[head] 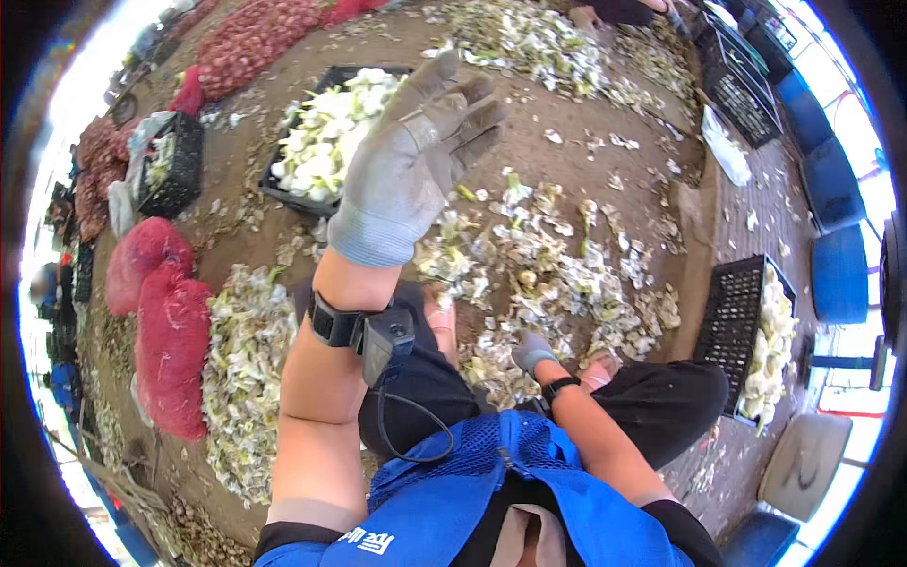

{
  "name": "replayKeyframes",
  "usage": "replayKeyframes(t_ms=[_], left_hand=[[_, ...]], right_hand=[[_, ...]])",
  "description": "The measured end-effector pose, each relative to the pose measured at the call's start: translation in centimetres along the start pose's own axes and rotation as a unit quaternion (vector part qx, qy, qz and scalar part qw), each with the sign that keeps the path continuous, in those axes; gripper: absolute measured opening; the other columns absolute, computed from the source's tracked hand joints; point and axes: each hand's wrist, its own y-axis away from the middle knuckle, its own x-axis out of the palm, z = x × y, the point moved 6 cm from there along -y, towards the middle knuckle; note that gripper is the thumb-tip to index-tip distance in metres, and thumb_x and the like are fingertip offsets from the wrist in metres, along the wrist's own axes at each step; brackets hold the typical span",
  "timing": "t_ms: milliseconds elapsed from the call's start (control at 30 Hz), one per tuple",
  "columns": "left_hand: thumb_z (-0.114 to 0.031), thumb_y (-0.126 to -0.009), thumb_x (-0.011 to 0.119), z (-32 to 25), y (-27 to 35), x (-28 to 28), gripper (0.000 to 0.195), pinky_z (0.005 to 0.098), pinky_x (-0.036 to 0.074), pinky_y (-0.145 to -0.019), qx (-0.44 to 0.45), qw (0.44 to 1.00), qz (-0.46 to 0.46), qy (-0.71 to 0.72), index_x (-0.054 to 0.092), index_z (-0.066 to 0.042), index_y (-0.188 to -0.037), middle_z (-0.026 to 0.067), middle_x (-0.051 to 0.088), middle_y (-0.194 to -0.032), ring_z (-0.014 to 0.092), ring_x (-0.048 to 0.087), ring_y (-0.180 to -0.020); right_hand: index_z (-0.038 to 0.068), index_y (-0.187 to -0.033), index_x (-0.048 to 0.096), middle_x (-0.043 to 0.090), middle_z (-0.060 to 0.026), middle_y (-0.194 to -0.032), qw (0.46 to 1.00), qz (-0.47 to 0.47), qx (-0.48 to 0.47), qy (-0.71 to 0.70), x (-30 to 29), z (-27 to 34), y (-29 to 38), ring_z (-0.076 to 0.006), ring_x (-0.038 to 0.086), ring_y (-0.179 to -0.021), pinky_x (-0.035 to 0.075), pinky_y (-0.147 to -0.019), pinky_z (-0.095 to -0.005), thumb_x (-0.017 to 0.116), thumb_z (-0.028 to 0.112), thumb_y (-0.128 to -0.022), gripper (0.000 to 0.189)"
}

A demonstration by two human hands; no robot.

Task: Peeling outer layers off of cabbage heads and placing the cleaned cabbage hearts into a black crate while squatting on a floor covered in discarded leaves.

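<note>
My left hand [418,152], in a grey work glove, is raised high before the camera with its fingers spread and nothing in it. Behind it stands a black plastic crate [283,188] heaped with pale peeled garlic bulbs [333,135]. Lower down, my right hand [531,350], also gloved, is at the garlic skins and trimmings [553,283] on the ground between my feet. Its fingers are partly hidden, so whether it holds something cannot be seen.
Red mesh sacks [170,347] and a long heap of garlic peelings [248,390] lie at the left. A black crate of garlic [733,319] stands at the right, near blue barrels [840,273]. More peelings [545,53] and part of another person [623,10] are at the top.
</note>
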Motion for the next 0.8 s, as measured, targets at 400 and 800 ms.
replayKeyframes(t_ms=[400,800], left_hand=[[-0.004,-0.093,0.045,8.1,-2.7,-5.8,0.031,0.0329,0.049,-0.089,-0.089,0.966,-0.175,-0.171,0.049,-0.003,-0.124,0.01,0.061,-0.112,0.019,0.06,-0.101],[0.0,-0.091,0.048,10.6,-4.1,-4.3,0.031,0.0306,0.049,-0.089,-0.112,0.965,-0.119,-0.207,0.052,0.0,-0.122,0.0098,0.062,-0.109,0.016,0.06,-0.099]], right_hand=[[0.021,-0.141,0.032,0.054,-0.0243,-0.123,0.977,-0.208,0.045,0.004,-5.3,-5.4,-7.7,-0.04,0.054,-0.111,0.045,-0.092,-0.0429,0.065,0.024,-0.075,0.073],[0.007,-0.117,0.058,0.058,-0.0198,-0.119,0.888,0.347,-0.202,0.222,4.4,1.4,-3.2,-0.0374,0.056,-0.11,0.046,-0.091,-0.0445,0.057,0.033,-0.081,0.045]])
